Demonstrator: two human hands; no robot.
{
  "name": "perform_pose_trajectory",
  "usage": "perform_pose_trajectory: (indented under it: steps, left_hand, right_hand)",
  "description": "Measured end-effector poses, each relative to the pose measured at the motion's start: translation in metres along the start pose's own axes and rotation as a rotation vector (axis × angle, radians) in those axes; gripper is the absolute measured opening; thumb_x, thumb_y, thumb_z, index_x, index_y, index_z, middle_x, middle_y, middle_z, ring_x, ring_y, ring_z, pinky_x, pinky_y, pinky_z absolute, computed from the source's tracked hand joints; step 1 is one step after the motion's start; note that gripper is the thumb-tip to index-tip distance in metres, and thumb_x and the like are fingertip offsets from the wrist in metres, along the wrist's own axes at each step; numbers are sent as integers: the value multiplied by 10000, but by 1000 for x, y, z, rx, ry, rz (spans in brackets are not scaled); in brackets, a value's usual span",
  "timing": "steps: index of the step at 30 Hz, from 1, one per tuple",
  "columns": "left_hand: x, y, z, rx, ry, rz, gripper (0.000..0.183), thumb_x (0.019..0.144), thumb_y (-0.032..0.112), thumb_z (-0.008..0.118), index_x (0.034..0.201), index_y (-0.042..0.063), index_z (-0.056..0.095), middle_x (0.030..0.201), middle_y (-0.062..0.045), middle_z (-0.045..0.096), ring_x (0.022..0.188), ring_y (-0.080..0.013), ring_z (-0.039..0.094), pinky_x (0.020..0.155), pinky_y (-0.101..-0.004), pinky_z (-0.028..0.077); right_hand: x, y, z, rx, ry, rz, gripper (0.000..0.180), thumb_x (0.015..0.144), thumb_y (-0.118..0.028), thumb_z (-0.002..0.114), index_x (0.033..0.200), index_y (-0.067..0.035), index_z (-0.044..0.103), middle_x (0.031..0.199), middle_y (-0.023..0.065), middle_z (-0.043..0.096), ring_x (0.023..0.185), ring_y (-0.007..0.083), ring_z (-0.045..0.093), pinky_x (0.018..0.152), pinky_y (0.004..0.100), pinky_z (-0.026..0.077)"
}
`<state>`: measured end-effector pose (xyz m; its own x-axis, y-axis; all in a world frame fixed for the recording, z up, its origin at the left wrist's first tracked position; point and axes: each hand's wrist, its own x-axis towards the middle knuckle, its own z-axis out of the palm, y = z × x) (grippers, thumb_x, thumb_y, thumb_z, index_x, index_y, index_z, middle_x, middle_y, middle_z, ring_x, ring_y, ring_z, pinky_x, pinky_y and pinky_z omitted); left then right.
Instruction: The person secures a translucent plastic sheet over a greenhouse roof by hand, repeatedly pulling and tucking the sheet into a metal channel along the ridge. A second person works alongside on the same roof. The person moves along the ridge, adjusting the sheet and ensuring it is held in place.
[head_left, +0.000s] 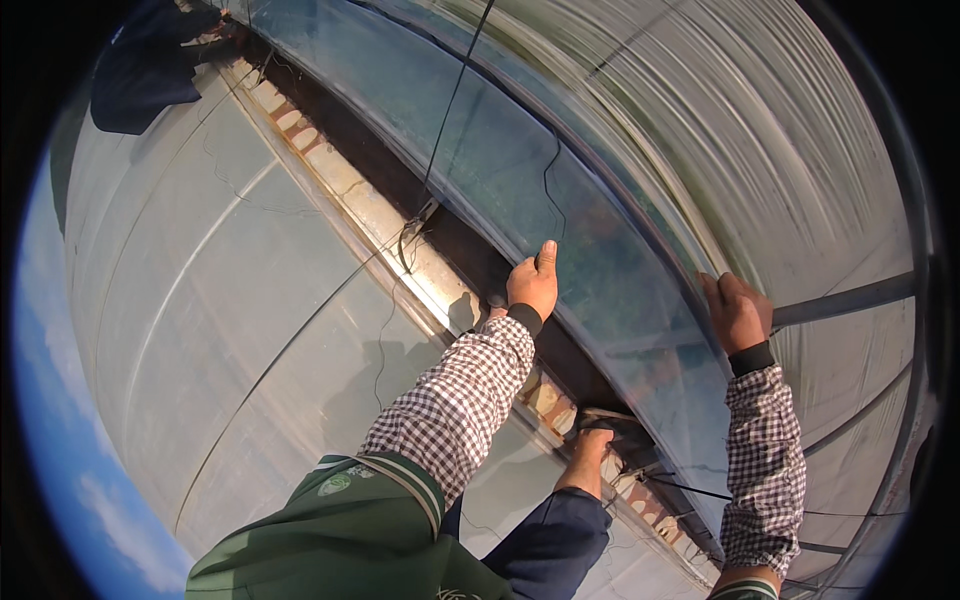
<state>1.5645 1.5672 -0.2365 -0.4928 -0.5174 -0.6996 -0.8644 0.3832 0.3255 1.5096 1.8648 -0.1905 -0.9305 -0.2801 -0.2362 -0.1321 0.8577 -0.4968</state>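
My left hand (534, 279), in a checked sleeve with a black cuff, has curled fingers and a raised thumb at the lower edge of the bluish clear plastic film (472, 142). Its fingertips are hidden, so what lies in them is unclear. A thin black cord (553, 176) hangs down near the thumb. Farther right, my right hand (739, 311) is closed on the gathered edge of the wrinkled plastic film (750, 150), beside a metal bar (844, 298).
A narrow brick and concrete wall top (360, 195) runs diagonally beside a dark gap (465, 244). My bare foot (596, 439) rests near it. Taut black cords (454, 97) cross the film. Sloping film (262, 300) lies left. Another person in dark clothing (150, 67) is at upper left.
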Motion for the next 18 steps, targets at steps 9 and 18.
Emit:
perform_pose_trajectory:
  steps: [9, 18]
  left_hand:
    - [-71, 147, 26, -1013, -1060, -623, 623, 844, 758, 291, 615, 178, 294, 537, 67, 182, 440, -66, 176, 397, -217, 151]
    - [-63, 139, 25, -1153, -1291, -581, 628, 847, 756, 248, 623, 174, 321, 548, 67, 189, 441, -62, 186, 397, -206, 157]
  right_hand:
    - [-3, 3, 3, 62, -13, 20, 377, 874, -295, 631, 637, -47, 476, 610, 160, 543, 590, 363, 563, 526, 448, 438]
    - [-5, 2, 4, 59, 11, 20, 368, 865, -291, 640, 630, -56, 482, 619, 157, 556, 596, 358, 571, 523, 446, 437]
